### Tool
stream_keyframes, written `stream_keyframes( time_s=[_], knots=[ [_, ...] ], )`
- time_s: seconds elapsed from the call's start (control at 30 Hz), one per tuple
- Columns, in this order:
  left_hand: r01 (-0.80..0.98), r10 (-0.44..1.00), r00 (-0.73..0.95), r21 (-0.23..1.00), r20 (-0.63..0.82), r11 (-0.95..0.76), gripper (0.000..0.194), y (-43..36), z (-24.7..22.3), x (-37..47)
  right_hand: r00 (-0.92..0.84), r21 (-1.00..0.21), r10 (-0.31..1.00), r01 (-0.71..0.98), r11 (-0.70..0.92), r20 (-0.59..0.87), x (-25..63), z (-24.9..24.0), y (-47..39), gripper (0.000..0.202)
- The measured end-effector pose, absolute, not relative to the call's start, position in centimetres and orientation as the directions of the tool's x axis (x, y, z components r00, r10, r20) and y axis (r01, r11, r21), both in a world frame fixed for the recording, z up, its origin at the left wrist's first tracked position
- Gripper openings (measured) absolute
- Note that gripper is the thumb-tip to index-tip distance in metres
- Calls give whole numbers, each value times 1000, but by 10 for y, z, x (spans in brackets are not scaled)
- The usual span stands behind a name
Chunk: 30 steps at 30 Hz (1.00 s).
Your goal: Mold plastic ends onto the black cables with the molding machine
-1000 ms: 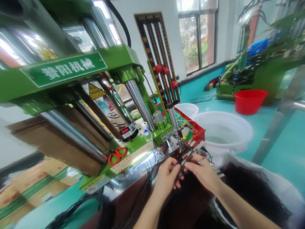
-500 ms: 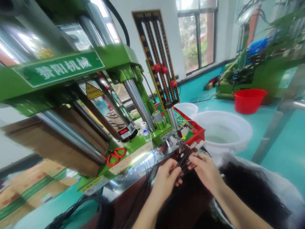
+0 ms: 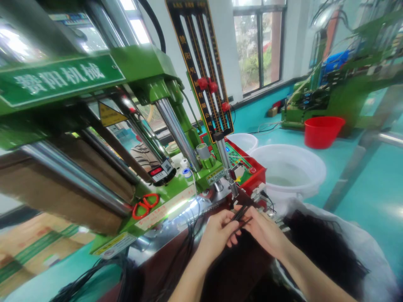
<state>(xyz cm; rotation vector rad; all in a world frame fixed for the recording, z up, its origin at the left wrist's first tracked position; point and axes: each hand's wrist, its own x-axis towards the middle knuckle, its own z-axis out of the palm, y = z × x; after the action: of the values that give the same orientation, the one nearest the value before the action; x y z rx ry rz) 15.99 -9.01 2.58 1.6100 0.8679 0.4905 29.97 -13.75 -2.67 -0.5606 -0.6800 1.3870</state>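
Currently, several thin black cables (image 3: 241, 213) are held in front of the green press (image 3: 141, 63), near its right front corner. They are pinched by the left hand (image 3: 218, 230) between thumb and curled fingers. The same cables are gripped farther along by the right hand (image 3: 261, 228), with the thumb laid over them and the fingers partly hidden; the exact number of strands cannot be told. Both hands are placed close together above the dark brown counter (image 3: 157, 264), by which the front of the press is bordered.

A loose cable bundle (image 3: 189, 241) is laid on the counter directly before the press. A dark cable coil (image 3: 126, 272) is seen in front of the press, at its left corner. Red-handled scissors (image 3: 146, 204) are placed on the base of the press, at its front edge. A blue-and-white roll (image 3: 187, 173) is set farther back on the same base. A slotted black scale board (image 3: 204, 96) is mounted at the right side of the press, with a red control box (image 3: 260, 176) located just beside it. A white tub (image 3: 283, 193) is positioned to the right of the press, and a red bucket (image 3: 324, 133) is placed beyond the tub.
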Motion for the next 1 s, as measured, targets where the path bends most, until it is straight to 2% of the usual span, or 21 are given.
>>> stream_keyframes(
  time_s=[0.17, 0.23, 0.37, 0.5, 0.57, 0.63, 0.73, 0.8, 0.87, 0.93, 1.0],
  knots=[
    [223, 707, 685, 974, -176, 26, 24, -86, 25, 159, 152, -769, 984, -617, 167, 92, 311, -18, -135, 33],
    [191, 674, 715, 979, -186, 68, 24, -86, 24, 159, 134, -784, 988, -604, 146, 81, 318, -15, -134, 30],
    [164, 547, 789, 954, -279, 251, 29, -104, 14, 160, -68, -796, 995, -606, 14, 69, 324, -14, -136, 22],
    [19, 487, 800, 826, -351, 564, 42, -141, -18, 162, -273, -810, 962, -570, -138, 28, 312, -15, -145, 19],
    [-130, 511, 804, 750, -303, 648, 51, -157, -36, 163, -375, -844, 925, -476, -245, -57, 303, -18, -153, 18],
    [-294, 614, 756, 718, -229, 630, 58, -168, -49, 164, -456, -881, 872, -319, -348, -179, 294, -23, -160, 21],
    [-429, 777, 590, 731, -219, 531, 49, -178, -61, 167, -482, -895, 833, -192, -402, -271, 287, -28, -160, 26],
    [-428, 803, 533, 734, -266, 527, 44, -182, -65, 169, -468, -902, 862, -260, -344, -194, 287, -27, -151, 33],
    [-397, 790, 528, 731, -313, 555, 44, -184, -66, 171, -435, -928, 898, -304, -214, -65, 289, -19, -138, 38],
    [-360, 775, 527, 734, -349, 576, 45, -183, -64, 171, -475, -981, 880, -179, -73, 21, 290, -6, -124, 39],
    [-356, 770, 523, 728, -365, 586, 45, -180, -60, 171, -609, -992, 793, 94, 79, 6, 289, 7, -113, 38]
  ],
)
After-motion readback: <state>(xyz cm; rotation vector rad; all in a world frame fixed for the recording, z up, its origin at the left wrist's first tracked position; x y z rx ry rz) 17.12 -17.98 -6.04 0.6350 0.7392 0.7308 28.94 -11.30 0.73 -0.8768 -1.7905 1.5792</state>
